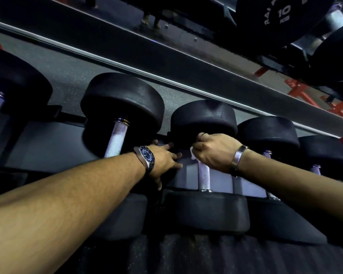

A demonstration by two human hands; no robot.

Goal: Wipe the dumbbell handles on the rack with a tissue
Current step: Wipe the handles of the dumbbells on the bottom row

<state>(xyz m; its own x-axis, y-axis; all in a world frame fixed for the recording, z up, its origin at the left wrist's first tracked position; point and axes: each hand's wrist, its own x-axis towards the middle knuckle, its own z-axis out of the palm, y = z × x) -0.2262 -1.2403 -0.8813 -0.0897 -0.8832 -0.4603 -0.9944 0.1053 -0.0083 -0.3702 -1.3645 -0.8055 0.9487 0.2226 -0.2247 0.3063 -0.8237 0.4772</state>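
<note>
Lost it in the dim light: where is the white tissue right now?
In the head view, right of centre: the white tissue is bunched under the right hand, wrapped on the knurled steel handle just below the dumbbell's far black head.

1. Black round-headed dumbbell (pixel 204 147) is lying across the rack (pixel 53 143), its knurled silver handle (pixel 204 177) running front to back.
2. White tissue (pixel 193 154) is sitting crumpled against the handle's far end, mostly covered.
3. Neighbouring dumbbell (pixel 121 115) is resting alongside, toward the rack's left end, handle exposed.
</note>
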